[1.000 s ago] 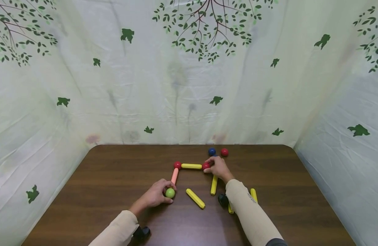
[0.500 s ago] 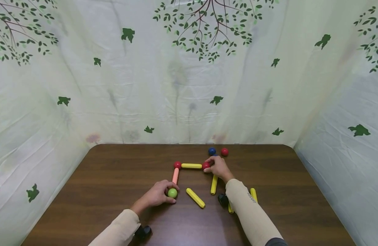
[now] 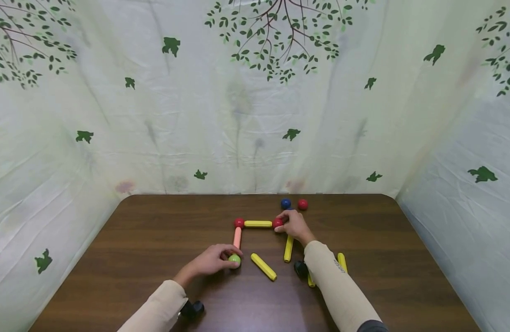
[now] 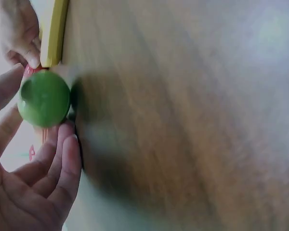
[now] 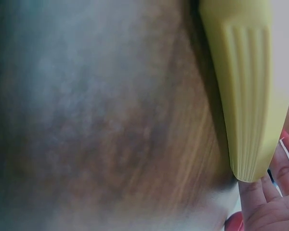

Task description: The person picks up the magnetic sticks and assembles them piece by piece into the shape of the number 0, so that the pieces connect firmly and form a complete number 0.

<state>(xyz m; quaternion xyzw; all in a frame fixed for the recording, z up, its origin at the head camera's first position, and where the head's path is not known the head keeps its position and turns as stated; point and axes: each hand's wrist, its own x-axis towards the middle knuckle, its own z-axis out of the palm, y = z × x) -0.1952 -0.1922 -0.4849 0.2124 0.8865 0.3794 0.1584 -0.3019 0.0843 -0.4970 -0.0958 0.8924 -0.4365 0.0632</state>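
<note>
My left hand pinches a green ball between thumb and fingers at the near end of a pink rod. The left wrist view shows that green ball close up, with fingers on either side. The rod runs up to a red ball, from which a yellow rod leads right to a second red ball. My right hand pinches that second red ball. Large in the right wrist view, a yellow rod partly covers the right hand.
A loose yellow rod lies between the forearms, and another yellow rod lies below the right hand. More yellow rods show beside the right sleeve. A blue ball and a red ball sit near the table's back edge.
My left hand has shifted slightly right with the green ball, and the pink rod's near end has swung right with it. The right hand has stayed on its red ball.
</note>
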